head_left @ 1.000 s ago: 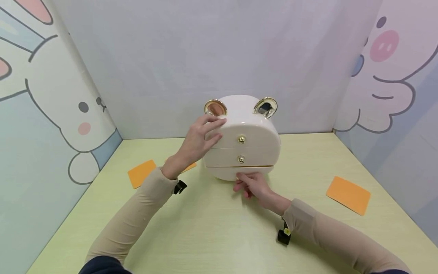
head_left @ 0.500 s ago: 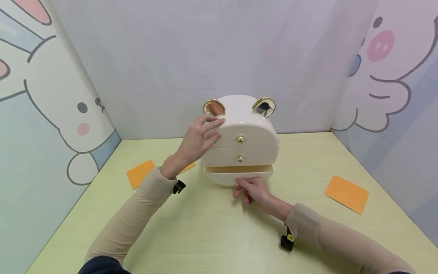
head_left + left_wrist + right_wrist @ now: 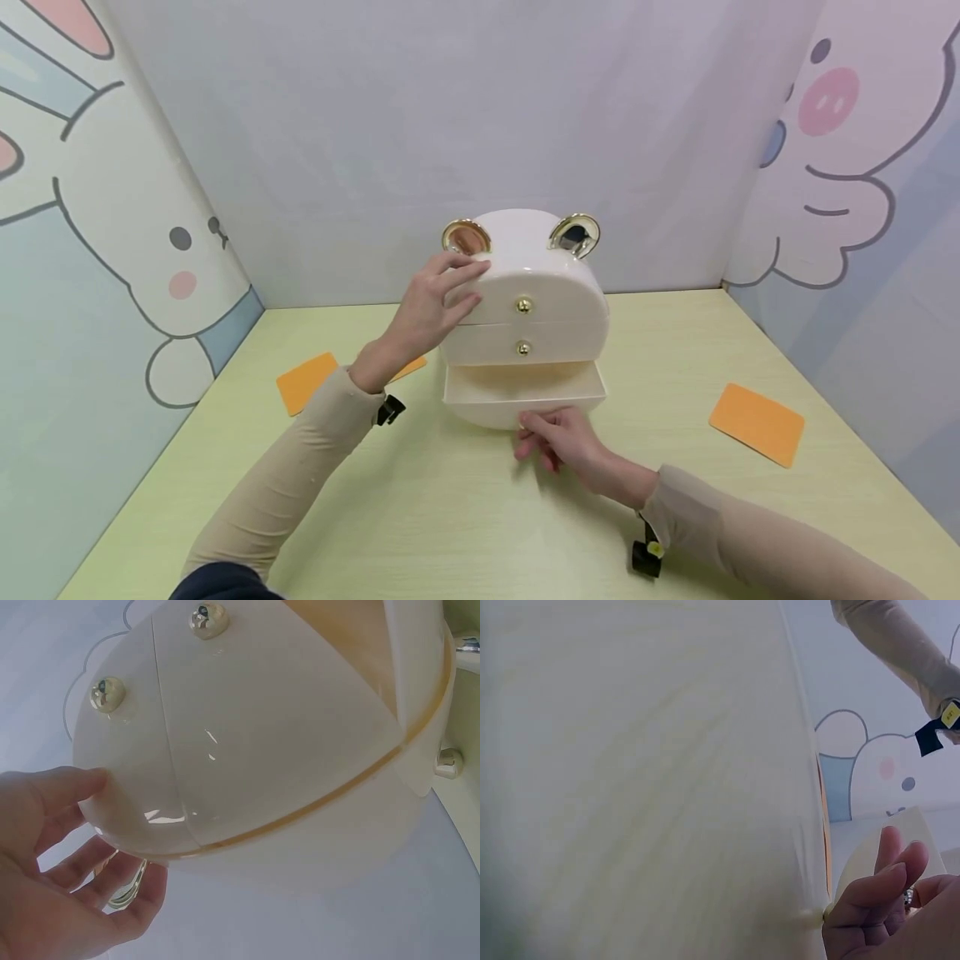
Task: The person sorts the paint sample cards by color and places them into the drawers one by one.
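A rounded white drawer box (image 3: 517,237) with gold ears (image 3: 576,236) and gold knobs (image 3: 523,306) stands on the table. My left hand (image 3: 431,304) holds its upper left edge; in the left wrist view the thumb of that hand (image 3: 45,862) lies on the front, with the fingers round the top beside an ear. The bottom drawer (image 3: 480,414) is pulled well out, and its visible inside is bare. At its front my right hand (image 3: 566,442) pinches the knob (image 3: 908,896), mostly hidden by the fingers. Both upper drawers are closed.
An orange card (image 3: 757,423) lies on the table (image 3: 420,517) at the right. Two more, an orange card (image 3: 306,382) and a partly hidden card (image 3: 407,369), are by the left forearm. Walls with cartoon animals (image 3: 180,275) enclose the table's sides.
The bottom drawer has come out from nearly closed to well out, moving toward me with the right hand on its knob. The left hand has stayed on the box.
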The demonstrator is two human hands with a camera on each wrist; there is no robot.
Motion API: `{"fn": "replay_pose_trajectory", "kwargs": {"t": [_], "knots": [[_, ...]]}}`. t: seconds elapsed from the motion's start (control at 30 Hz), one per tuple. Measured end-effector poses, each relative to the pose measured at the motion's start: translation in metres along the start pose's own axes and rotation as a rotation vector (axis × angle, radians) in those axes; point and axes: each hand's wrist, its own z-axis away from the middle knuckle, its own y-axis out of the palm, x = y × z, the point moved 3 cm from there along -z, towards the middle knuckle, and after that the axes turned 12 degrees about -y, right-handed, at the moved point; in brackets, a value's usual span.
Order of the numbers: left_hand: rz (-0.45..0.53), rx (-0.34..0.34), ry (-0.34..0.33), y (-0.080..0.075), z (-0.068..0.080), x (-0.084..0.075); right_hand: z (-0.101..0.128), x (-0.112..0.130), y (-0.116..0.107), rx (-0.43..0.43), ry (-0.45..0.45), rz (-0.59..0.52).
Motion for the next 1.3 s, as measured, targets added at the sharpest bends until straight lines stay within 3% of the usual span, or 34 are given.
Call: {"fn": "replay_pose_trajectory", "kwargs": {"t": [0.63,1.17,1.3], "knots": [[0.0,0.001,0.006,0.0,0.0,0.0,0.036,0.005,0.006,0.051,0.026,-0.003],[-0.003,-0.001,0.007,0.002,-0.001,0.0,0.051,0.004,0.01,0.059,0.018,-0.013],[-0.005,0.0,0.008,0.001,0.0,0.001,0.052,0.004,0.01,0.109,0.023,-0.028]]}}
